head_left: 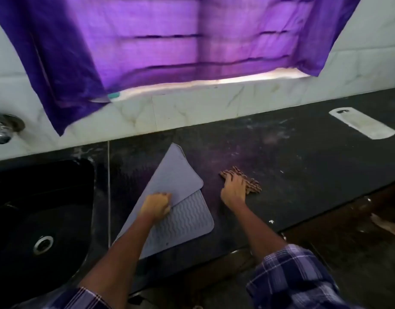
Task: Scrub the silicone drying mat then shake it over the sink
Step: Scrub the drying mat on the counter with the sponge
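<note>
Lying folded over on the dark stone counter (292,170), the grey ribbed silicone drying mat (183,221) sits just right of the black sink (58,175). The left hand (157,205) pinches its folded flap; the right hand (234,188) presses spread fingers on a brown striped cloth (251,181).

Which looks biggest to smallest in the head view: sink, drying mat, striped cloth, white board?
1. sink
2. drying mat, folded
3. white board, farther away, so unsure
4. striped cloth, partly under the right hand
</note>
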